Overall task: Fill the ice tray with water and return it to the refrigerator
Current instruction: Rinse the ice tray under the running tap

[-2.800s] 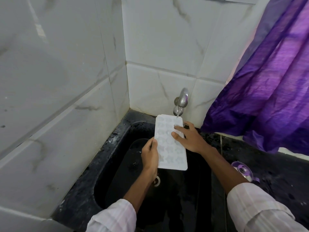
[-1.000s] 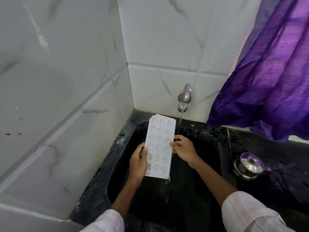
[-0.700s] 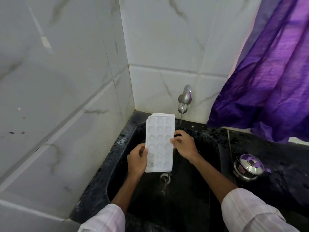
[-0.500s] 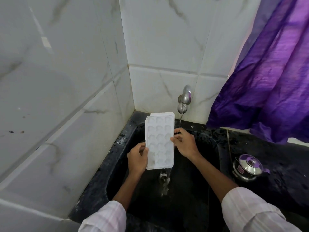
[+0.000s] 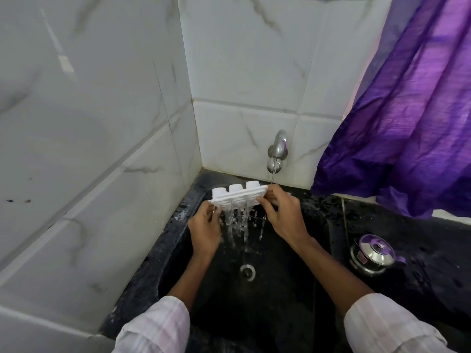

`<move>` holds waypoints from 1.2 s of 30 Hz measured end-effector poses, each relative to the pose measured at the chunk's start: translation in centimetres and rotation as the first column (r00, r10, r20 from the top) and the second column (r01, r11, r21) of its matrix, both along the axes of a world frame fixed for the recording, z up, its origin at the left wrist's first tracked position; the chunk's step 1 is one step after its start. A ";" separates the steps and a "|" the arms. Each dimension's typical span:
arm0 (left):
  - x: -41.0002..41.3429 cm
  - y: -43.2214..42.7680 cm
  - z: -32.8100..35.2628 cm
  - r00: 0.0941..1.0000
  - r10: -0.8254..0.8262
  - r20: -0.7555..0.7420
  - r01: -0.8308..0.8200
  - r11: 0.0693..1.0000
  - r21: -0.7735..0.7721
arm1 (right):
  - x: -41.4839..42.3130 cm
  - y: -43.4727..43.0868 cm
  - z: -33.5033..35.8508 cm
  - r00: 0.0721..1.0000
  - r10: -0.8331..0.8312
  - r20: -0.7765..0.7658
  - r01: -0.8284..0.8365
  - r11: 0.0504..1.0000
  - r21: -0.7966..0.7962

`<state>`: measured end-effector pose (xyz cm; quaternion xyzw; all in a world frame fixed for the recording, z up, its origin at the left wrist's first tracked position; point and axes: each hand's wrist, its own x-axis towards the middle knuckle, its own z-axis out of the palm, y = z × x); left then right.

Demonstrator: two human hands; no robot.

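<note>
Ice tray (image 5: 238,197) face-down, long axis toward back wall, far rows hidden, left hand (image 5: 205,231) and right hand (image 5: 283,216), grip pinching its sides.

Both arms reach forward from the bottom of the view, forearms bare, with the pale left sleeve (image 5: 153,327) and right sleeve (image 5: 392,324) bunched up toward the elbows. The left hand (image 5: 205,230) has its back to the camera, fingers curled upward and pinching the left end of the ice tray (image 5: 239,197). The right hand (image 5: 283,215) sits slightly higher, knuckles up, thumb on the near face and fingers curled over the tray's right end. The forearms converge, the tray between the hands.
</note>
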<state>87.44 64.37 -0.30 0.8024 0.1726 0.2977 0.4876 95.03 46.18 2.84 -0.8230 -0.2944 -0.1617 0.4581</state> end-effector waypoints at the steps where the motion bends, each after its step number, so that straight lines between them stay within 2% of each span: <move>1: 0.0 0.1 0.0 1.000 -0.011 0.006 0.011 1.000 0.002 | -0.1 0.0 0.1 1.000 -0.012 0.007 0.012 1.000 -0.006; 9: -0.2 1.5 -1.1 0.980 -0.187 -0.063 0.189 0.982 0.027 | -0.3 -0.5 -0.2 0.999 -0.043 0.021 0.043 0.999 -0.019; 13: -0.8 2.0 -0.2 0.992 -0.122 -0.029 0.121 0.992 -0.033 | -0.9 -0.5 -0.7 0.995 -0.033 0.094 0.038 0.998 -0.059; 16: -2.0 1.7 0.8 0.995 -0.092 0.047 0.099 0.981 -0.170 | -1.5 -0.8 -1.6 0.985 -0.075 0.156 0.089 0.993 -0.083; 18: -3.2 1.0 1.7 0.996 -0.035 0.076 0.061 0.922 -0.383 | -2.1 -1.0 -2.2 0.967 -0.103 0.234 0.133 0.984 -0.115; 21: -4.7 -0.1 2.7 0.996 -0.083 -0.030 0.041 0.738 -0.673 | -3.7 -0.6 -3.4 0.913 -0.110 0.392 0.211 0.951 -0.224; 23: -5.3 -0.6 2.7 0.986 -0.145 -0.086 0.031 0.658 -0.752 | -4.8 -0.2 -4.6 0.879 -0.060 0.473 0.232 0.921 -0.313; 25: -5.7 -0.7 2.3 0.985 -0.127 -0.118 -0.025 0.570 -0.821 | -5.9 0.0 -5.5 0.865 -0.002 0.503 0.209 0.911 -0.356; 28: -6.2 0.0 1.4 0.974 -0.137 -0.178 -0.087 0.503 -0.860 | -7.0 -0.9 -6.4 0.875 0.118 0.470 0.059 0.937 -0.345; 30: -6.5 0.7 0.6 0.970 -0.149 -0.194 -0.093 0.511 -0.855 | -7.3 -1.9 -6.5 0.943 0.085 0.321 -0.001 0.968 -0.252; 32: -6.4 1.1 0.1 0.969 -0.154 -0.195 -0.089 0.518 -0.851 | -7.2 -2.8 -6.0 0.988 -0.150 0.034 0.153 0.978 -0.141; 33: -6.3 1.2 0.1 0.967 -0.163 -0.198 -0.086 0.522 -0.849 | -6.9 -3.3 -5.7 0.948 -0.276 -0.160 0.256 0.958 -0.132; 34: -6.0 1.2 0.0 0.963 -0.180 -0.200 -0.078 0.525 -0.848 | -6.3 -3.7 -5.4 0.860 -0.329 -0.390 0.298 0.944 -0.141; 35: -5.8 1.1 0.0 0.960 -0.200 -0.197 -0.064 0.527 -0.848 | -5.8 -4.0 -5.1 0.741 -0.289 -0.606 0.285 0.953 -0.107; 36: -5.5 1.0 0.0 0.957 -0.221 -0.188 -0.045 0.527 -0.849 | -5.4 -4.2 -4.8 0.617 -0.169 -0.769 0.259 0.966 -0.004</move>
